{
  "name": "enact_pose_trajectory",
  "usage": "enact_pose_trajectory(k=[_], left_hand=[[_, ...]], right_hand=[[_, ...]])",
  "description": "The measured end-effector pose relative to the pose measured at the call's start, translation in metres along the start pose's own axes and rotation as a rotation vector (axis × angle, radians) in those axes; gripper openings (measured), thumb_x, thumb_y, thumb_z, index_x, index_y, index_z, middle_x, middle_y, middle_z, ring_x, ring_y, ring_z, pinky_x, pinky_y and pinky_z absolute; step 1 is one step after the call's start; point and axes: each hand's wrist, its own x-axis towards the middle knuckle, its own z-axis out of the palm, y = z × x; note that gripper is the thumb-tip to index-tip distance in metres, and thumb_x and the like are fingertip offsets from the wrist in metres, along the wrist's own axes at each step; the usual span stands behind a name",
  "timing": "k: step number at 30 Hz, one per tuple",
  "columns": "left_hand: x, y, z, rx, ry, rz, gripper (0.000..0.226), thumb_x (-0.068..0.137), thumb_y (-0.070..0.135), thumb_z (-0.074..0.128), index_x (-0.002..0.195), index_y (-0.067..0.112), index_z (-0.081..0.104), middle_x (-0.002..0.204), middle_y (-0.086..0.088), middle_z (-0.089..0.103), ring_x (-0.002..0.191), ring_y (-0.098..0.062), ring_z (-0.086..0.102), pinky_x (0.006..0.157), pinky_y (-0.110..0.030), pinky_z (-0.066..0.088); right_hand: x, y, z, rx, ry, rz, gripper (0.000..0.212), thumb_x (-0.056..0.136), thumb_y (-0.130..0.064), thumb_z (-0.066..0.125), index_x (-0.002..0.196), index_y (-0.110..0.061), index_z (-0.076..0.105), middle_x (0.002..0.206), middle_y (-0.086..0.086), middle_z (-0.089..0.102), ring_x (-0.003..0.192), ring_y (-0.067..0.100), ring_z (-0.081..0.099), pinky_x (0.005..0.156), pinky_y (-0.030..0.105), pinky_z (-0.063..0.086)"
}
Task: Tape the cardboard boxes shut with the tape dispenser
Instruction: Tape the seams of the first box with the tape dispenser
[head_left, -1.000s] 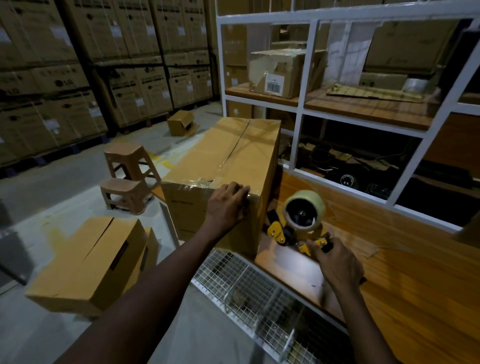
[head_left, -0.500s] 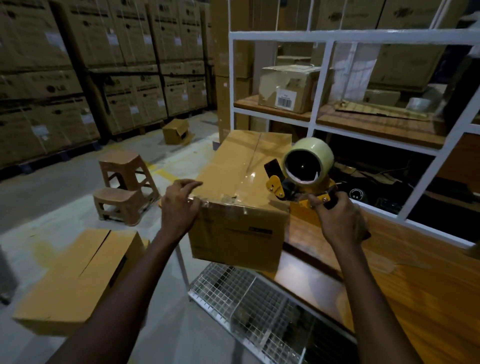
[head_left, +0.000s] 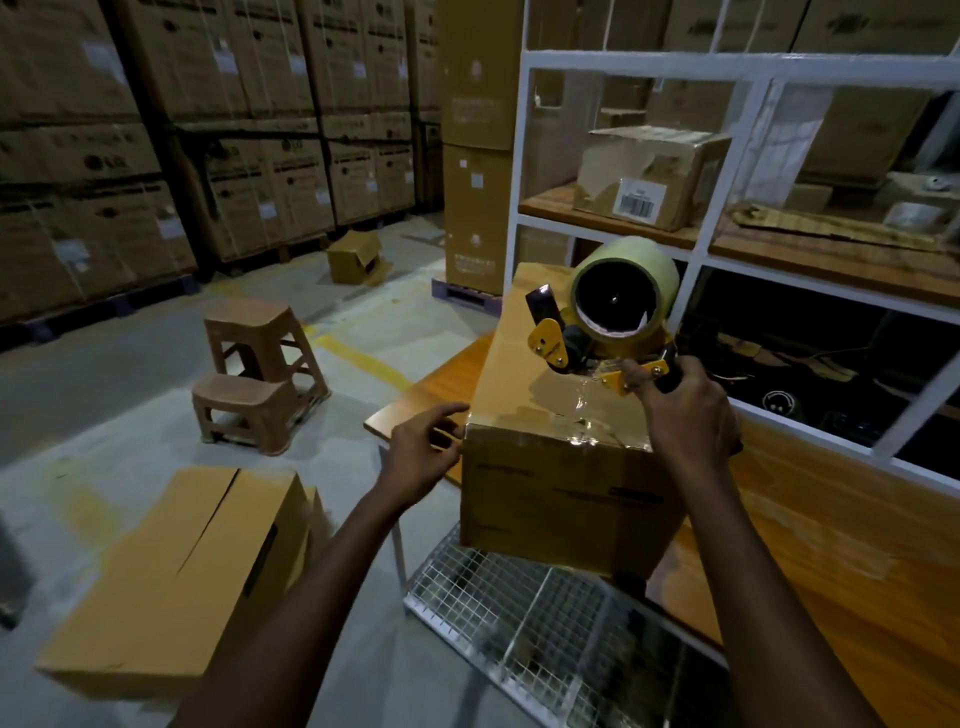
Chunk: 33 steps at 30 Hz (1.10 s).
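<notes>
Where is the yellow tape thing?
The tape dispenser is right of centre in the head view, gripped by the right hand, over the cardboard box.

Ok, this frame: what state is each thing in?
box on the table: flaps closed, clear tape over its near top edge.
tape dispenser: roll loaded, held at that box's top.
right hand: grips the dispenser's handle.
left hand: open, beside the box's near left corner.
box on the floor: flaps closed, no tape visible.
box on the shelf: closed, surface torn.

The left hand (head_left: 422, 460) and right hand (head_left: 688, 423) are bare, forearms likewise uncovered.
</notes>
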Motion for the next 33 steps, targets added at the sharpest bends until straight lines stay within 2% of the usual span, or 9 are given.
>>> enact_pose_trajectory(k=[3,6,9,13,16,19,23,28,33], left_hand=[[0.002,-0.004,0.003,0.009,0.028,0.133,0.045,0.083,0.005,0.074,0.125,0.020,0.065,0.096,0.004,0.065,0.078,-0.003,0.066,0.065,-0.019,0.055],[0.007,-0.005,0.007,0.050,0.035,0.233,0.041,0.082,0.005,0.074,0.119,0.021,0.069,0.110,0.000,0.058,0.095,-0.004,0.061,0.069,-0.016,0.055],[0.014,-0.009,0.008,0.096,0.043,0.332,0.040,0.076,0.004,0.077,0.112,0.020,0.074,0.114,-0.003,0.056,0.108,-0.014,0.057,0.084,-0.024,0.054],[0.020,-0.010,0.004,0.093,0.060,0.394,0.029,0.076,0.008,0.082,0.103,0.019,0.078,0.129,-0.006,0.059,0.125,-0.018,0.052,0.096,-0.031,0.047],[0.026,-0.004,0.003,0.043,0.027,0.461,0.020,0.078,0.003,0.079,0.096,0.012,0.078,0.120,-0.006,0.068,0.121,-0.016,0.059,0.097,-0.038,0.052],[0.033,-0.003,0.003,0.071,-0.086,0.547,0.030,0.082,-0.002,0.066,0.108,0.009,0.075,0.121,-0.007,0.068,0.121,-0.018,0.059,0.099,-0.042,0.051],[0.040,-0.018,0.001,0.344,-0.231,0.778,0.040,0.098,0.015,0.050,0.138,0.019,0.055,0.141,-0.008,0.056,0.134,-0.032,0.047,0.105,-0.045,0.044],[0.051,-0.031,-0.006,0.567,-0.252,1.015,0.049,0.100,0.011,0.050,0.147,0.020,0.039,0.147,-0.011,0.049,0.133,-0.037,0.047,0.082,-0.049,0.058],[0.060,-0.031,-0.011,0.647,-0.324,1.100,0.051,0.100,0.015,0.052,0.148,0.022,0.036,0.148,-0.018,0.047,0.127,-0.044,0.050,0.084,-0.052,0.055]], right_hand=[[-0.005,-0.004,0.006,-0.002,0.007,0.013,0.071,0.078,-0.078,0.045,0.108,-0.015,0.059,0.100,0.014,0.066,0.101,0.037,0.058,0.088,0.051,0.044],[-0.008,-0.006,0.008,-0.002,0.000,0.034,0.070,0.080,-0.074,0.044,0.112,-0.014,0.058,0.102,0.013,0.065,0.101,0.035,0.058,0.085,0.044,0.042],[-0.009,-0.007,0.007,-0.021,0.007,0.047,0.068,0.084,-0.069,0.048,0.118,-0.011,0.057,0.104,0.015,0.063,0.102,0.036,0.057,0.076,0.036,0.033],[-0.006,-0.003,0.007,-0.029,0.039,0.036,0.084,0.075,-0.085,0.039,0.113,-0.012,0.058,0.099,0.014,0.064,0.095,0.035,0.058,0.073,0.036,0.034],[-0.002,-0.001,0.008,-0.038,0.055,0.049,0.091,0.070,-0.090,0.030,0.111,-0.014,0.058,0.097,0.014,0.064,0.091,0.034,0.059,0.072,0.038,0.037],[0.000,0.001,0.003,-0.043,0.059,0.061,0.083,0.074,-0.086,0.036,0.109,-0.015,0.059,0.095,0.013,0.064,0.089,0.033,0.058,0.070,0.035,0.033],[-0.001,0.008,-0.002,-0.047,0.064,0.070,0.080,0.076,-0.083,0.036,0.109,-0.015,0.058,0.091,0.012,0.063,0.087,0.032,0.058,0.069,0.035,0.033],[-0.003,0.014,-0.006,-0.034,0.065,0.071,0.074,0.077,-0.081,0.037,0.106,-0.016,0.057,0.086,0.007,0.058,0.081,0.026,0.052,0.069,0.035,0.033],[-0.005,0.018,-0.011,-0.038,0.079,0.087,0.070,0.082,-0.076,0.043,0.112,-0.015,0.059,0.087,0.003,0.054,0.092,0.033,0.057,0.072,0.036,0.035]])
